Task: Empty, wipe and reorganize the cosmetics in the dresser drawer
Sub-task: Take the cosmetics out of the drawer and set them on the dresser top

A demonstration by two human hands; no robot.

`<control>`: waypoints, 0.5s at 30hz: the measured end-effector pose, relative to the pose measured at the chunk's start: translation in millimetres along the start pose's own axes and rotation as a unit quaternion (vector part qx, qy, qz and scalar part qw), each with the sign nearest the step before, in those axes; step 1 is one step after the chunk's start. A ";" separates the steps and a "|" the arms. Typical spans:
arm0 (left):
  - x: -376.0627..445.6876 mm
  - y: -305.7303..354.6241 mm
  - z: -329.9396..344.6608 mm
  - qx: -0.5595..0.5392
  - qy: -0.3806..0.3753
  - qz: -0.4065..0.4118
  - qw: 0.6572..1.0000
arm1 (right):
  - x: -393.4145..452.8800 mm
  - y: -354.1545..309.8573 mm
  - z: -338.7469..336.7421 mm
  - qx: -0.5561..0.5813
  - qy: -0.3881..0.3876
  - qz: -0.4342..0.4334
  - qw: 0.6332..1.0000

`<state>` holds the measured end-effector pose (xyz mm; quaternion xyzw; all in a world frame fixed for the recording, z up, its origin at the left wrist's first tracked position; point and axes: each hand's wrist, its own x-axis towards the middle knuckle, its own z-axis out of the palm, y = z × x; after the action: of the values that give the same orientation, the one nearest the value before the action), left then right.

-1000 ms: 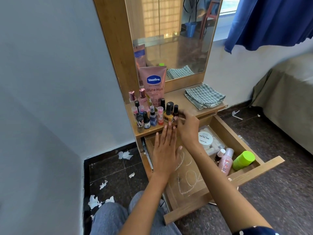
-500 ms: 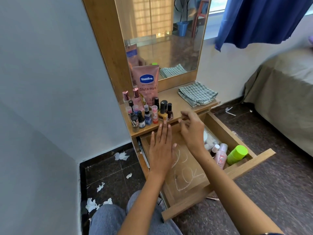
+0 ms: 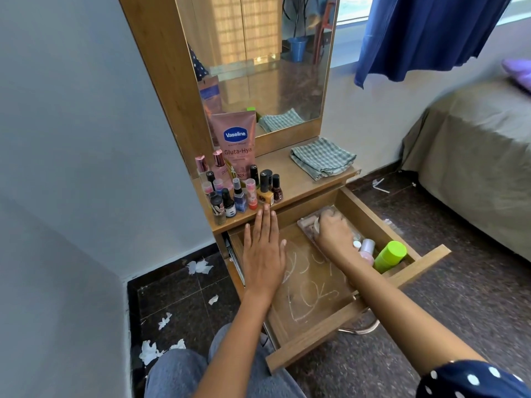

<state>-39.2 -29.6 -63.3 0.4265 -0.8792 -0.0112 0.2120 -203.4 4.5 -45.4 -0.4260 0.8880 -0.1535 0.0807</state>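
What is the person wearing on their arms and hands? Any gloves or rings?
No gloves, and no rings or watch that I can see. The left hand and right hand are bare, and both forearms are uncovered. The right arm has a short dark blue sleeve with white polka dots at the bottom corner. No sleeve shows on the left arm.

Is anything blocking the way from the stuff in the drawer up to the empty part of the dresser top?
Nothing visible. The right hand is in the drawer, and the dresser top between the nail polish bottles and folded cloth is open.
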 end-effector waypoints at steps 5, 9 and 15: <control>0.7 -0.4 1.0 0.003 0.001 -0.002 1.000 | -3.8 -5.3 -4.0 0.009 -0.001 -0.014 1.000; 1.8 -0.6 1.3 0.007 0.007 -0.003 1.000 | -29.3 -23.2 0.4 -0.014 -0.037 -0.093 0.995; 1.1 0.0 1.2 0.009 0.007 -0.006 1.000 | -46.5 -38.1 11.5 -0.077 -0.111 -0.182 0.974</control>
<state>-40.2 -30.6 -64.0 0.4339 -0.8752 -0.0014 0.2139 -143.4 16.0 -42.5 -0.5995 0.7903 -0.0487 0.1165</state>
